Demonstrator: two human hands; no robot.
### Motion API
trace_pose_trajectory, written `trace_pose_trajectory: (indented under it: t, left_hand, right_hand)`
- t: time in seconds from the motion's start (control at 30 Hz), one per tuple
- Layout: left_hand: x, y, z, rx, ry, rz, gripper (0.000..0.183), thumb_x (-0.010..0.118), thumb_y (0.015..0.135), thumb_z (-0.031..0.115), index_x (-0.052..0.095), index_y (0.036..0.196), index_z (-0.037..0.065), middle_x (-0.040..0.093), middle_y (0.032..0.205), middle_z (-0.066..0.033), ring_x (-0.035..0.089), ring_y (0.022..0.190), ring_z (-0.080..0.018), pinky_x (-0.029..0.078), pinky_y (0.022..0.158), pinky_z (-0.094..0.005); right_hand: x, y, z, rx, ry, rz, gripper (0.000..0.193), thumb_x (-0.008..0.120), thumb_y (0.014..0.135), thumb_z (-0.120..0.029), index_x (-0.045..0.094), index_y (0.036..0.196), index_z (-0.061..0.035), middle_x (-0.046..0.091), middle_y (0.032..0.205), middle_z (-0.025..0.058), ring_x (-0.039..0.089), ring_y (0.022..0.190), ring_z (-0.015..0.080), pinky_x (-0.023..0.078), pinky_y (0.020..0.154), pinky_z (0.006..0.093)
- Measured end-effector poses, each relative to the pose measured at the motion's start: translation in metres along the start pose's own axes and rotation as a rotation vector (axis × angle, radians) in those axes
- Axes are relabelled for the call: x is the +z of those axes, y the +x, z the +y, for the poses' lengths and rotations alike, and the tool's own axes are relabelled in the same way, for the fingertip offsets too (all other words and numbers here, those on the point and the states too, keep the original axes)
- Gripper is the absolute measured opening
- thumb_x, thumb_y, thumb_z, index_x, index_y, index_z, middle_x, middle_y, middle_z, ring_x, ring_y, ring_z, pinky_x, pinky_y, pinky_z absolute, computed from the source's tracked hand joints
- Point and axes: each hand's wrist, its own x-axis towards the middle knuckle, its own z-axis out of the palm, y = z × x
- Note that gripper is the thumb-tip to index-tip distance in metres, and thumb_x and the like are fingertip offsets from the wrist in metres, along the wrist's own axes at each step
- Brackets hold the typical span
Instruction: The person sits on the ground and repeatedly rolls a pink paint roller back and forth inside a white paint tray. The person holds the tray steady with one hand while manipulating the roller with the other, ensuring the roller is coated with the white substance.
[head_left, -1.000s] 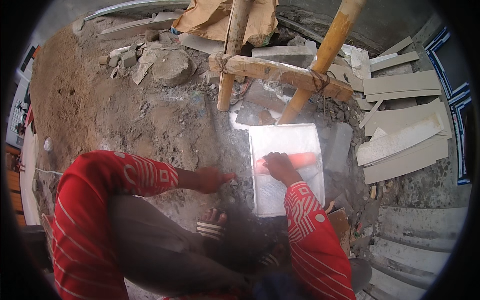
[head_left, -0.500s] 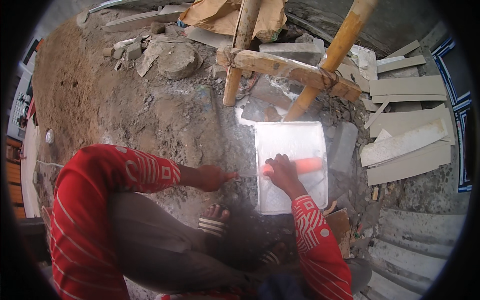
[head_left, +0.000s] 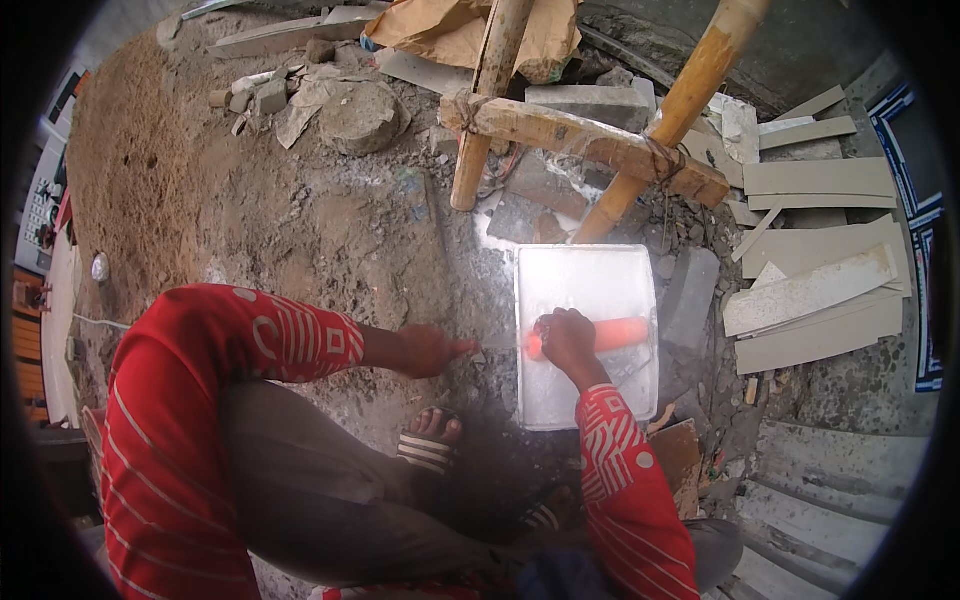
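A reddish-orange cylinder (head_left: 622, 333) lies across a white, shallow rectangular tray or panel (head_left: 585, 400) with a raised rim. My right hand (head_left: 567, 340) is closed over the cylinder's left end, its fingers curled and bunched. To the left of the tray, my left hand (head_left: 428, 350) is closed in a fist above the dirt. A thin pale strip or rod, blurred, runs from this fist toward the cylinder's left end; its exact kind cannot be made out. Both arms wear red sleeves with white patterns.
Bamboo poles (head_left: 625, 195) tied to a wooden crosspiece (head_left: 580, 140) stand just beyond the tray. Cut grey-beige boards (head_left: 820, 250) lie at the right, with a concrete block (head_left: 690, 295) beside the tray. A round stone slab (head_left: 360, 118) and rubble sit at the far left. My sandalled foot (head_left: 430, 435) is near.
My right hand's fingers have curled more tightly over the cylinder's left end, and its forearm has shifted slightly left. My left hand stays nearly in place.
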Motion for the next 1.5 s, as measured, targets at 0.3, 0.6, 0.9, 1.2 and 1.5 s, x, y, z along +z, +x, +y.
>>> trace_pose_trajectory:
  t: [0.3, 0.6, 0.9, 1.2, 1.5]
  left_hand:
    - [0.003, -0.001, -0.002, 0.020, -0.025, 0.030, 0.056, 0.042, 0.095, 0.016, 0.027, 0.148, 0.025, 0.066, 0.093, -0.0246, 0.067, 0.084, -0.0431, 0.053, 0.074, -0.0538]
    - [0.011, -0.001, -0.007, 0.024, -0.002, 0.051, 0.058, 0.044, 0.094, 0.017, 0.025, 0.149, 0.026, 0.065, 0.093, -0.0242, 0.067, 0.085, -0.0417, 0.053, 0.073, -0.0527]
    - [0.007, -0.001, -0.007, 0.014, -0.023, 0.029, 0.051, 0.042, 0.097, 0.020, 0.027, 0.145, 0.027, 0.066, 0.090, -0.0244, 0.067, 0.084, -0.0432, 0.052, 0.074, -0.0540]
    - [0.001, -0.006, -0.004, 0.038, -0.037, 0.049, 0.053, 0.042, 0.098, 0.022, 0.024, 0.148, 0.024, 0.066, 0.091, -0.0252, 0.067, 0.084, -0.0428, 0.052, 0.074, -0.0541]
    - [-0.002, -0.011, 0.016, 0.078, -0.057, 0.078, 0.052, 0.041, 0.095, 0.015, 0.030, 0.145, 0.023, 0.064, 0.089, -0.0233, 0.067, 0.081, -0.0408, 0.053, 0.069, -0.0521]
  right_hand:
    - [-0.021, -0.004, -0.003, -0.056, 0.096, 0.032, 0.011, 0.063, 0.082, -0.015, 0.072, 0.089, -0.0168, 0.066, 0.086, 0.0082, 0.066, 0.081, 0.0297, 0.052, 0.074, 0.0420]
    - [-0.013, 0.012, -0.005, -0.472, -0.182, -0.044, 0.011, 0.059, 0.079, -0.009, 0.069, 0.083, -0.0096, 0.064, 0.081, 0.0074, 0.066, 0.079, 0.0267, 0.052, 0.070, 0.0386]
    - [-0.022, 0.010, 0.013, 0.019, 0.250, -0.121, 0.015, 0.056, 0.091, -0.018, 0.071, 0.092, -0.0151, 0.072, 0.093, 0.0054, 0.068, 0.086, 0.0260, 0.052, 0.080, 0.0401]
    - [-0.017, 0.005, 0.040, 0.454, 0.838, -0.166, 0.024, 0.052, 0.097, -0.026, 0.059, 0.093, -0.0035, 0.069, 0.081, 0.0086, 0.066, 0.077, 0.0232, 0.050, 0.070, 0.0342]
    - [-0.014, -0.055, 0.041, -0.147, -0.305, 0.086, 0.072, 0.071, 0.081, -0.041, 0.048, 0.137, -0.0029, 0.046, 0.143, 0.0156, 0.032, 0.140, 0.0345, 0.018, 0.113, 0.0585]
